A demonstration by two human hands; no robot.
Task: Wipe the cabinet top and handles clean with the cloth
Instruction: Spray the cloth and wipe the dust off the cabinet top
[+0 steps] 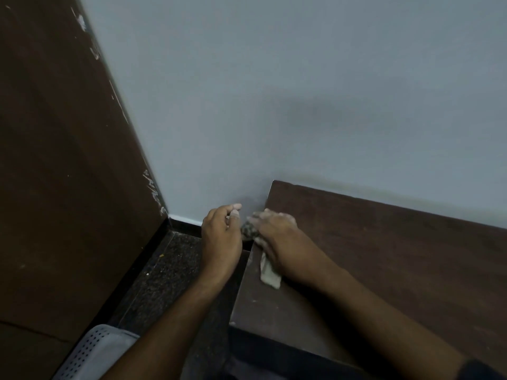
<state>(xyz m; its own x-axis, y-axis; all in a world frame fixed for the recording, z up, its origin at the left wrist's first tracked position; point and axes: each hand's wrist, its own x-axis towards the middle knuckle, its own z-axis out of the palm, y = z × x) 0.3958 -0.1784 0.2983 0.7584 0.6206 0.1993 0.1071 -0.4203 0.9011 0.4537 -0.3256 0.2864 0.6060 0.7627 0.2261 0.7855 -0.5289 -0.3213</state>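
A dark brown wooden cabinet top [384,256] runs along the grey wall at the right. My right hand [285,242] lies on its left edge near the back corner and presses a pale, dirty cloth [270,277] against the wood; part of the cloth bunches beyond my fingers at the edge. Just off the cabinet's left edge hovers my left hand [222,234], fingers loosely curled and cupped, holding nothing that I can see. No handles are in view.
A tall dark brown panel [68,174] stands at the left, meeting the grey wall [274,91] in the corner. Dark speckled floor [170,270] lies between it and the cabinet. A white perforated basket [96,352] sits at the bottom left.
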